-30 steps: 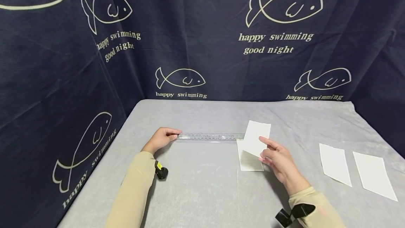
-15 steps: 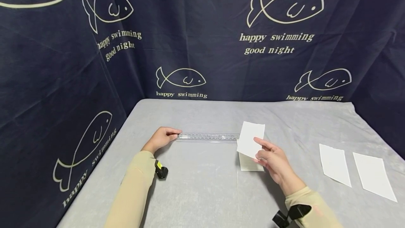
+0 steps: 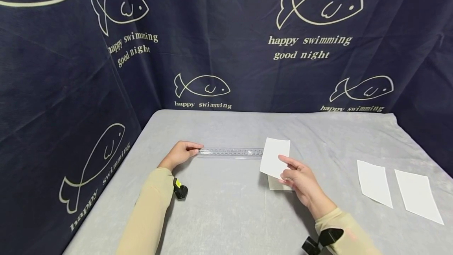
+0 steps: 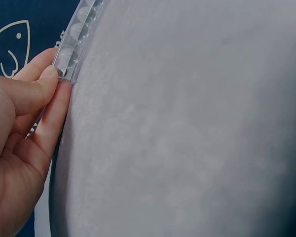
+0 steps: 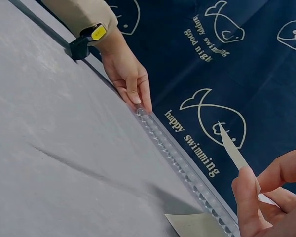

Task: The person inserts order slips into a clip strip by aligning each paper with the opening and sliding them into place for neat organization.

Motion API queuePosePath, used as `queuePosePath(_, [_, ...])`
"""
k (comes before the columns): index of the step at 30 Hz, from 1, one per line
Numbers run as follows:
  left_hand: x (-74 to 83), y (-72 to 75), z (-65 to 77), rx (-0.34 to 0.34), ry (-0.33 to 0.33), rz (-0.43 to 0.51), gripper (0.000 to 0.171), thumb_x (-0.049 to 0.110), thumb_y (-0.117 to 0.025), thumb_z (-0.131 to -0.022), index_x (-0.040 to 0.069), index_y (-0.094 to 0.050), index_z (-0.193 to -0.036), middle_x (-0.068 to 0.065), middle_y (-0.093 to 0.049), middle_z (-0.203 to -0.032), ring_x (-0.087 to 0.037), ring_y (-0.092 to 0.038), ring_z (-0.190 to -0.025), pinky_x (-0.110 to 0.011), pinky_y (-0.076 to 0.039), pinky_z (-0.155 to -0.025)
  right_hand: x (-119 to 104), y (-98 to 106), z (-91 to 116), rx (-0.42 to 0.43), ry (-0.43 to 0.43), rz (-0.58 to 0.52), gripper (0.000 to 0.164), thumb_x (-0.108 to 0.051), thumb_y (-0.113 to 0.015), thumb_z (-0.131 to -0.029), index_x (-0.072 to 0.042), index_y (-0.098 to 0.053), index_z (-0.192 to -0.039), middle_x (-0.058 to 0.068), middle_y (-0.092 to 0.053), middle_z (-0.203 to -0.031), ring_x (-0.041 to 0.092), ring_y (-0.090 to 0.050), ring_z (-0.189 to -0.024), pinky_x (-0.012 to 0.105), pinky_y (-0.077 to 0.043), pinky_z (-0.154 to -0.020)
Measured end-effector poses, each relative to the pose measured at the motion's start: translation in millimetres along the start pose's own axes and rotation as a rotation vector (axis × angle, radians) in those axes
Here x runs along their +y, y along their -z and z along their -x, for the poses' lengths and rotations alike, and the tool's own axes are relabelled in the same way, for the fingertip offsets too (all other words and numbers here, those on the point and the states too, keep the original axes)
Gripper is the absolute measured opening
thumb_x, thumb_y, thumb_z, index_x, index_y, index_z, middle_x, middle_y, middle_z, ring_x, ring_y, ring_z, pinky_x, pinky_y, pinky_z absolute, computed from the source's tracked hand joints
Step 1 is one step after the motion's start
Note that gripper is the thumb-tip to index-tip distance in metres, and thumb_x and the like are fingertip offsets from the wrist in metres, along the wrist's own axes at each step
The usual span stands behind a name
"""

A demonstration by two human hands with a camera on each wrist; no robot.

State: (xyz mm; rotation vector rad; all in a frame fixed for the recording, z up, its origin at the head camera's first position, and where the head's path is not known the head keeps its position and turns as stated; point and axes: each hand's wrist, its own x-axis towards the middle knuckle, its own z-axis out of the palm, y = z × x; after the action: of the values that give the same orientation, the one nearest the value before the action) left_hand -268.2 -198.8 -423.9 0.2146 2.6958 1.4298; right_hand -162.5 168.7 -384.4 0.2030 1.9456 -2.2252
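Observation:
My left hand [image 3: 179, 155] pinches the left end of a clear plastic ruler [image 3: 230, 152] between thumb and fingers. In the left wrist view, rounded clear bumps run along the ruler [image 4: 75, 37]. With thumb and fingers, my right hand [image 3: 302, 182] holds a small white sheet of paper [image 3: 274, 154], tilted up over the ruler's right part. Beneath it a second sheet of paper [image 3: 277, 184] lies on the table, mostly covered in the head view. The right wrist view shows the held sheet [image 5: 234, 155] nearly edge-on and the lower sheet [image 5: 195, 224] beside the ruler.
Two more white sheets lie at the right of the grey cloth-covered table [image 3: 226, 215]: a nearer one [image 3: 374, 183] and a farther-right one [image 3: 418, 196]. A dark blue curtain [image 3: 244, 62] with fish drawings hangs behind the table and along its left side.
My right hand has moved left with the held sheet, which now covers more of the ruler and of the lower sheet. The left hand has stayed on the ruler's end.

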Motion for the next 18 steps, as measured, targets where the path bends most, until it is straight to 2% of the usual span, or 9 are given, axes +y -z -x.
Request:
queuePosePath(7, [1.3,0.8,-0.1,0.004,0.012,-0.005,0.023,0.004,-0.063,-0.087,0.007,-0.071,-0.108,-0.011,-0.066,-0.108,-0.018,-0.059,-0.092,-0.033,-0.046,-0.081,1,-2,-1,-0.001,-0.008,-0.009,0.068,0.015,-0.048,-0.074,0.006,-0.033,-0.14,0.013,-0.028,-0.125,0.008,-0.052,-0.078,0.022,-0.052,-0.069])
queuePosePath(15, [1.2,0.5,-0.6,0.0,0.022,-0.011,0.023,0.006,-0.063,-0.088,0.009,-0.071,-0.109,-0.009,-0.065,-0.111,-0.019,-0.059,-0.096,-0.036,-0.046,-0.085,2,-10,1,-0.009,-0.007,-0.029,0.068,0.016,-0.05,-0.071,0.007,-0.037,-0.138,0.007,-0.046,-0.105,0.01,-0.054,-0.078,0.024,-0.052,-0.068])
queuePosePath(18, [0.6,0.5,-0.6,-0.002,0.017,-0.015,0.023,0.006,-0.063,-0.088,0.008,-0.071,-0.109,-0.01,-0.065,-0.111,-0.019,-0.058,-0.097,-0.036,-0.046,-0.085,4,-13,1,-0.012,-0.009,-0.024,0.068,0.016,-0.05,-0.071,0.007,-0.038,-0.138,0.007,-0.047,-0.106,0.01,-0.054,-0.078,0.024,-0.052,-0.067])
